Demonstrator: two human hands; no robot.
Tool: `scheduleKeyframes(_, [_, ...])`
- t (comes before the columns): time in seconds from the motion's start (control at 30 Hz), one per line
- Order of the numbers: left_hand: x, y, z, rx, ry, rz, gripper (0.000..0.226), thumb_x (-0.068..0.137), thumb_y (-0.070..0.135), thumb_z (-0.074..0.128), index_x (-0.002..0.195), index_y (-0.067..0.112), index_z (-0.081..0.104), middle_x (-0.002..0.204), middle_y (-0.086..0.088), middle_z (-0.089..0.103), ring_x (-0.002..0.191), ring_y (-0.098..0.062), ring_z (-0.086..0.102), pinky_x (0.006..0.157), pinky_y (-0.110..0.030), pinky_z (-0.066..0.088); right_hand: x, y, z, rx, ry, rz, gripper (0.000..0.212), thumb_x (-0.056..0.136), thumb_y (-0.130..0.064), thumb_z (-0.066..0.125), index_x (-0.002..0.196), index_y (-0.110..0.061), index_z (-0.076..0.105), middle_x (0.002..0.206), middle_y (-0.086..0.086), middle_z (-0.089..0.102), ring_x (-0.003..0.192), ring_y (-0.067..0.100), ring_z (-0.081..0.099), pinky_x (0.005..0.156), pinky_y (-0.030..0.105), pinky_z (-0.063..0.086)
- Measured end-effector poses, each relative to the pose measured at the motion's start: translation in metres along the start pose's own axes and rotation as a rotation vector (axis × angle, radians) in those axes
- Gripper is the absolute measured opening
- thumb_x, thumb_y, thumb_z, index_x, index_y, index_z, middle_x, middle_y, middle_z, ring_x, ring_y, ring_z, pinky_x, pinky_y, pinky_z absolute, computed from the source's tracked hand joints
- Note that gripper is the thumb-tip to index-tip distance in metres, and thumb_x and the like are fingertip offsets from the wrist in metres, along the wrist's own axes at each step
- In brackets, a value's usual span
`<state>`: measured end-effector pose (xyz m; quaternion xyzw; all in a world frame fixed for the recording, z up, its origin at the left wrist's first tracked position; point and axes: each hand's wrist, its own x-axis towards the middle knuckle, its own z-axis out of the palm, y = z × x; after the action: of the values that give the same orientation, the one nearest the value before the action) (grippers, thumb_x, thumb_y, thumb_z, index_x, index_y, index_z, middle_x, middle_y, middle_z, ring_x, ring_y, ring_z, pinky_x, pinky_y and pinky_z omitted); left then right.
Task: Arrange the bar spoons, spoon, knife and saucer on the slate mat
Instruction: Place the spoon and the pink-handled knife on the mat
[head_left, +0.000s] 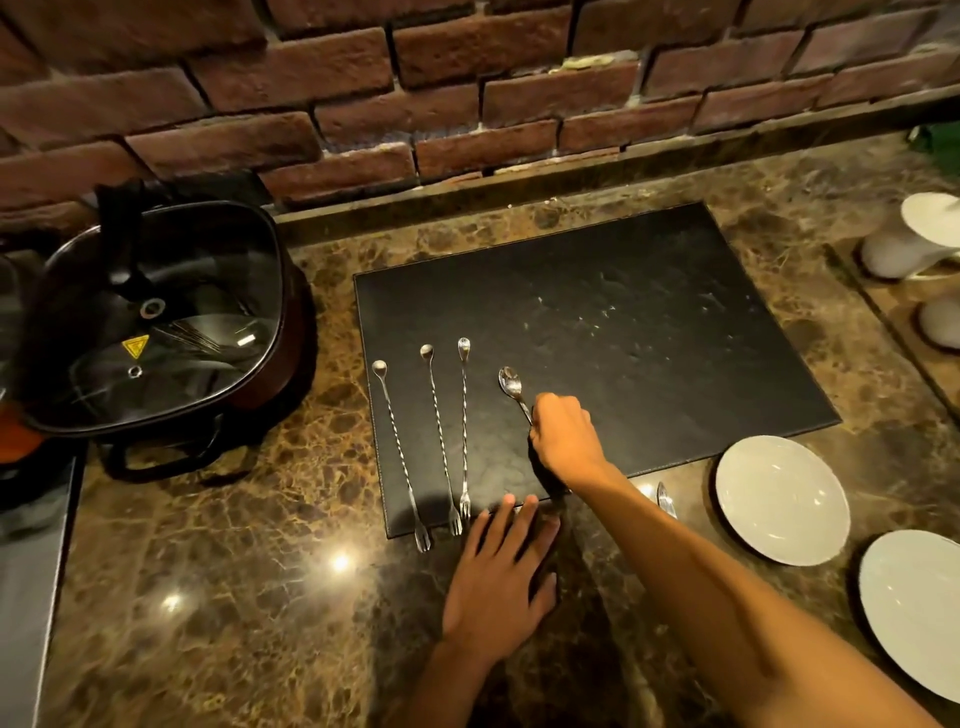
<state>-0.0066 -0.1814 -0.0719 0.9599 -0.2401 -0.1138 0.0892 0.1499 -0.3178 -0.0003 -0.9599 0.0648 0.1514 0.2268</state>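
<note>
A black slate mat (649, 332) lies on the marble counter. Three long twisted bar spoons (399, 452) (440, 436) (464, 426) lie side by side along its left part, bowls away from me, fork ends at the near edge. To their right a spoon (511, 387) rests on the mat, and my right hand (563, 436) is shut on its handle. My left hand (501, 577) lies flat on the counter, fingertips at the mat's near edge. A knife tip (666, 501) shows beside my right forearm. A white saucer (782, 499) sits off the mat's near right corner.
A second white plate (914, 608) lies at the right edge. An electric pot with a glass lid (150, 332) stands at the left. White objects (904, 244) stand at the far right. A brick wall (467, 104) backs the counter.
</note>
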Motion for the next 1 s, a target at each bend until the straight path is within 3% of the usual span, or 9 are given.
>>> scheduleKeyframes(0.23, [0.000, 0.000, -0.007, -0.017, -0.018, 0.004, 0.064, 0.095, 0.052, 0.049, 0.154, 0.032, 0.038, 0.166, -0.003, 0.031, 0.153, -0.030, 0.031, 0.120, -0.050, 0.021, -0.011, 0.008, -0.016, 0.101, 0.046, 0.024, 0.014, 0.088, -0.015, 0.055, 0.089, -0.002, 0.056, 0.100, 0.023, 0.062, 0.092, 0.047, 0.057, 0.070, 0.043, 0.047])
scheduleKeyframes(0.4, [-0.002, 0.001, -0.008, -0.011, -0.011, 0.007, 0.064, 0.095, 0.051, 0.051, 0.155, 0.031, 0.040, 0.166, -0.004, 0.033, 0.152, -0.031, 0.034, 0.120, -0.051, 0.023, -0.052, 0.060, -0.039, 0.266, 0.190, 0.166, 0.011, 0.087, -0.017, 0.062, 0.080, -0.009, 0.059, 0.081, 0.013, 0.067, 0.083, 0.036, 0.062, 0.071, 0.038, 0.046])
scheduleKeyframes(0.5, [0.000, 0.004, -0.009, 0.005, -0.005, -0.006, 0.065, 0.093, 0.054, 0.050, 0.153, 0.030, 0.042, 0.164, -0.005, 0.037, 0.151, -0.032, 0.035, 0.120, -0.050, 0.022, -0.097, 0.104, -0.035, 0.265, 0.238, 0.247, 0.011, 0.087, -0.019, 0.064, 0.082, -0.010, 0.059, 0.081, 0.010, 0.067, 0.078, 0.031, 0.062, 0.070, 0.038, 0.047])
scheduleKeyframes(0.6, [0.012, 0.019, -0.013, -0.008, -0.048, -0.009, 0.066, 0.091, 0.058, 0.048, 0.152, 0.033, 0.043, 0.163, -0.005, 0.039, 0.151, -0.032, 0.036, 0.122, -0.051, 0.029, -0.141, 0.133, -0.023, 0.295, 0.235, 0.375, 0.016, 0.087, -0.028, 0.065, 0.078, -0.021, 0.054, 0.077, 0.002, 0.062, 0.069, 0.018, 0.056, 0.064, 0.037, 0.048])
scheduleKeyframes(0.7, [0.027, 0.045, -0.015, -0.039, -0.099, 0.108, 0.067, 0.092, 0.058, 0.050, 0.154, 0.034, 0.041, 0.164, -0.006, 0.037, 0.152, -0.031, 0.034, 0.120, -0.052, 0.035, -0.174, 0.149, -0.009, 0.287, 0.194, 0.464, 0.026, 0.086, -0.036, 0.063, 0.070, -0.025, 0.046, 0.069, -0.008, 0.053, 0.064, 0.013, 0.050, 0.062, 0.034, 0.043])
scheduleKeyframes(0.87, [0.048, 0.068, -0.012, -0.075, -0.097, 0.227, 0.069, 0.087, 0.054, 0.057, 0.150, 0.029, 0.048, 0.162, -0.009, 0.041, 0.149, -0.034, 0.038, 0.117, -0.056, 0.038, -0.190, 0.144, 0.014, 0.134, 0.138, 0.368, 0.020, 0.089, -0.030, 0.062, 0.100, -0.014, 0.058, 0.099, 0.005, 0.062, 0.093, 0.024, 0.059, 0.075, 0.031, 0.043])
scheduleKeyframes(1.0, [0.063, 0.076, -0.008, -0.041, -0.083, 0.234, 0.069, 0.088, 0.060, 0.055, 0.150, 0.031, 0.047, 0.163, -0.007, 0.039, 0.151, -0.033, 0.035, 0.121, -0.053, 0.031, -0.189, 0.144, 0.013, 0.162, 0.151, 0.355, 0.011, 0.093, -0.022, 0.055, 0.099, -0.012, 0.056, 0.101, 0.006, 0.060, 0.096, 0.022, 0.056, 0.079, 0.029, 0.043])
